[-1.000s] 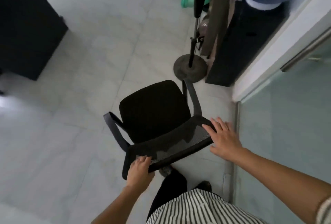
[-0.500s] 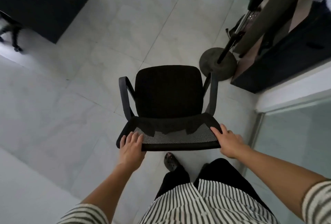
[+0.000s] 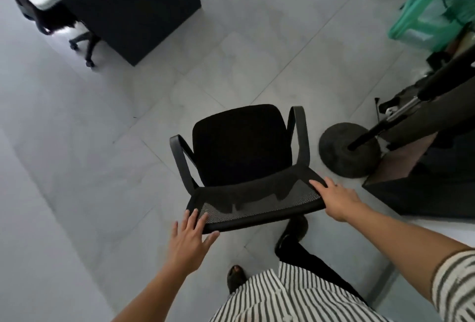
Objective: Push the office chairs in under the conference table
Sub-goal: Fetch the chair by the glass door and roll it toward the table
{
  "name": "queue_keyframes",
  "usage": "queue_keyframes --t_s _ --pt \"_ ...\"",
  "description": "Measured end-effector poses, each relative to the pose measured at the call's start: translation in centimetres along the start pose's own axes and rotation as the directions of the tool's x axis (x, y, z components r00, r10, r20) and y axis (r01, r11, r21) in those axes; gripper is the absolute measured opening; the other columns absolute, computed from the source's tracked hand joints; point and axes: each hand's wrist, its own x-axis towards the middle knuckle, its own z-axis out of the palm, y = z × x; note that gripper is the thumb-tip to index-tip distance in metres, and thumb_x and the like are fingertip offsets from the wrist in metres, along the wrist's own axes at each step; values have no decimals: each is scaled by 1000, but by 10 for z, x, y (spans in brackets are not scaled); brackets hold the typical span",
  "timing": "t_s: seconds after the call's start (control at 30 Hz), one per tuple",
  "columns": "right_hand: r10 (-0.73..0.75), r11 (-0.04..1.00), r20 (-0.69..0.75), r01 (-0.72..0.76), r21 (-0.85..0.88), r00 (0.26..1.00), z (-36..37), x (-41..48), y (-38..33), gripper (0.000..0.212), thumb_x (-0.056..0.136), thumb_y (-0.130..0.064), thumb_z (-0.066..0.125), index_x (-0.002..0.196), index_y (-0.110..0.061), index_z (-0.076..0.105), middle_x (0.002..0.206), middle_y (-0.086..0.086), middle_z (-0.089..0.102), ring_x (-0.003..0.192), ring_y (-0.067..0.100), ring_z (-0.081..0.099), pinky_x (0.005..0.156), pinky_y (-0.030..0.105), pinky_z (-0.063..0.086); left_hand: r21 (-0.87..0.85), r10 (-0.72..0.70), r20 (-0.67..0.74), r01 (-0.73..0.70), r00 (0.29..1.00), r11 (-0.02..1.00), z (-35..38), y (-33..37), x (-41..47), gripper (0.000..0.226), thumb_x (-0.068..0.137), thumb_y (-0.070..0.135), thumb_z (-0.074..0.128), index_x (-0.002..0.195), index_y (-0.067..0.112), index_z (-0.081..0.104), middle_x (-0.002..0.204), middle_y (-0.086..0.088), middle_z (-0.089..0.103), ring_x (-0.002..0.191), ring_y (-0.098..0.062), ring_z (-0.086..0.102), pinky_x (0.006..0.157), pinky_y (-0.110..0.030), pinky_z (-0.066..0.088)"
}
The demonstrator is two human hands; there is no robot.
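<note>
At the bottom of the view: striped shirt (image 3: 295, 298), dark trousers, one shoe (image 3: 235, 276) forward on the pale tiled floor (image 3: 102, 167).

Left hand (image 3: 189, 240): fingers spread apart, tips just reaching the left end of the mesh backrest (image 3: 257, 202), palm off it; not gripping. Right hand (image 3: 336, 199): fingers fairly close together, laid flat over the right corner of the backrest, thumb side against the rim; whether anything curls under it I cannot tell.

Office chair (image 3: 241, 146) stands just ahead on open floor, seat facing away from the person, well apart from the conference table (image 3: 128, 5) at upper left. Another chair (image 3: 51, 20) sits partly under that table, castors showing.

Risks, as judgement:
- Only one hand is properly on; a push through the right corner alone would likely swivel the chair instead of rolling it straight.
- Round weighted stand base (image 3: 347, 152) sits just beside the right armrest; a drift right could catch it and rock the pole.
- Leading foot is near the chair base, which is hidden; a castor could clip it.

Containers: green translucent plastic item (image 3: 431, 13) at far right, blurred; cannot tell whether it holds anything. Dark cabinet (image 3: 424, 193) at right, interior not visible.
</note>
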Motion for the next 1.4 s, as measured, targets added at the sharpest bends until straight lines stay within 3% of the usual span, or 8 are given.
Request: queue_keyframes --t_s 0.17,0.3,0.47,0.67,0.8,0.93,1.07,1.4 --pt "-144 980 -82 131 -149 986 -56 41 3 77 89 -27 54 152 -23 10 161 11 6 145 33 10 107 46 36 -77 -119 21 120 993 990 -23 29 36 95 71 76 -11 147 25 16 158 -6 12 145 -25 2 117 -43 8" --pt "-198 970 -95 180 -163 976 -88 65 -3 76 93 -35 47 153 -21 3 162 6 -7 148 29 -11 109 47 30 -92 -162 29 164 986 982 -44 40 69 91 74 70 -10 148 22 13 158 -10 9 145 -29 0 117 -44 6" --pt "-230 966 -54 221 -134 972 -144 119 -19 77 91 -35 48 153 -23 3 162 3 -10 148 26 -15 108 46 32 -67 -203 -17 202 979 977 -69 30 111 106 66 69 -32 147 20 15 156 -14 16 143 -34 8 116 -47 11" --pt "-261 958 -62 250 -140 963 -205 185 -41 87 88 -35 55 152 -27 -2 162 1 -14 147 24 -18 108 46 35 -87 -247 0 246 969 965 -108 5 178 102 72 68 -29 146 19 22 154 -16 23 142 -36 13 115 -50 15" --pt "-273 953 -29 266 -142 962 -249 221 -66 89 87 -40 55 152 -28 -5 161 1 -17 146 24 -20 110 47 33 -67 -246 47 249 968 966 -147 -24 224 103 66 67 -29 148 21 12 157 -14 12 144 -34 4 116 -49 8" --pt "-279 955 -7 277 -108 960 -290 257 -90 82 90 -56 42 152 -27 -3 162 0 -16 146 22 -20 109 47 34 -17 -258 73 260 963 965 -188 -54 271 91 74 67 -21 148 23 8 157 -15 10 143 -37 4 116 -51 9" --pt "-294 954 16 295 -55 956 -331 293 -108 79 90 -66 29 153 -27 0 162 -1 -14 146 20 -20 112 50 27 18 -312 95 312 945 950 -229 -74 319 69 90 58 2 149 23 2 157 -17 5 143 -38 1 115 -51 9" --pt "-403 911 27 404 -78 915 -449 400 -129 66 98 -51 26 153 -18 9 163 3 -2 149 21 -9 116 46 25 -31 -462 68 465 884 885 -320 -92 444 59 97 47 11 148 21 0 157 -17 1 143 -37 -2 116 -48 12"
